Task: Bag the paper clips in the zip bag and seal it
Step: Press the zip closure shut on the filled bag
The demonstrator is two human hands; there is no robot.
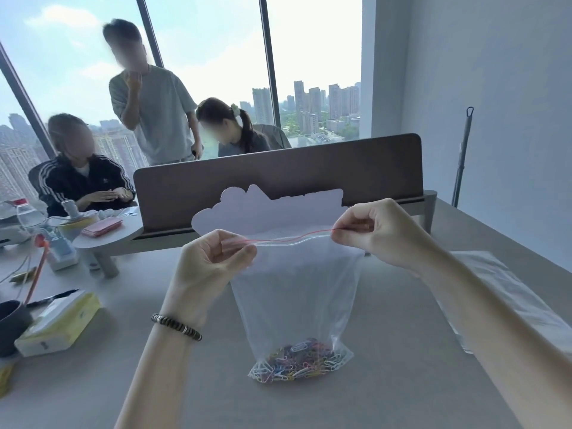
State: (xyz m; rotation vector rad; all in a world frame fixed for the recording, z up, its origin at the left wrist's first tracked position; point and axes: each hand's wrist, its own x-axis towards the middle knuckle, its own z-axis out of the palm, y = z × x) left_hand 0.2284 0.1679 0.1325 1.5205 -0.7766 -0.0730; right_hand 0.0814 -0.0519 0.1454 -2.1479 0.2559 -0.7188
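Holding the zip bag (297, 292) up by its top, I can see both hands pinching it. My left hand (210, 261) has its fingers curled and pinches the red zip line at the 9 o'clock end. My right hand (374, 233) pinches the same line at the 3 o'clock end. The zip line runs wavy between them. I cannot tell if it is pressed closed all the way.

The bag is clear and hangs down toward 6 o'clock. Its bottom rests on the gray tabletop (402, 351). The paper clips (301, 360) sit in a little pile at the bottom of the bag. They are pink, blue, yellow, green and white. The rest of the bag holds nothing I can see.

A beaded bracelet (176, 326) is on my left wrist.

At 3 o'clock a flat clear plastic sheet (507, 298) lies on the tabletop. At 9 o'clock there is a yellow tissue box (58, 323), with a black pen (52, 298) just behind it and a dark cup (10, 326) beside it. A water bottle (28, 213) stands farther back at 10 o'clock.

At 12 o'clock a brown divider board (278, 178) stands across the tabletop. Three people are behind it, near big windows that show tall buildings. A gray pole (462, 156) leans on the wall at 2 o'clock.
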